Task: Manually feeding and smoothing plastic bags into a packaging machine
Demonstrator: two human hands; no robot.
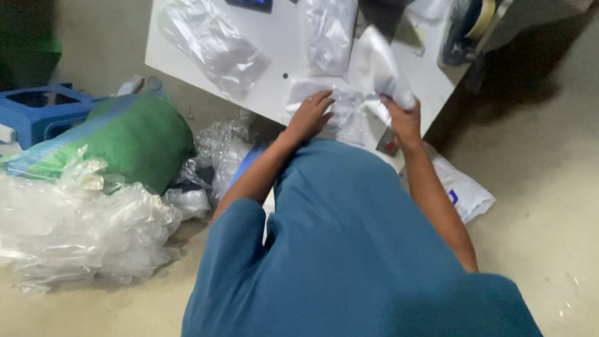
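While left hand (310,115) lies flat on clear bag (324,106) near table edge (206,80); right hand (404,122) grips white sheet (377,65).

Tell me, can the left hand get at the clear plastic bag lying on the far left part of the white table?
Probably yes: the left hand rests on the white table, and nothing stands between it and the clear plastic bag.

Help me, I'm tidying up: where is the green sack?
In the head view the green sack lies on the floor at the person's left, between the blue crate and the heap of clear plastic bags.
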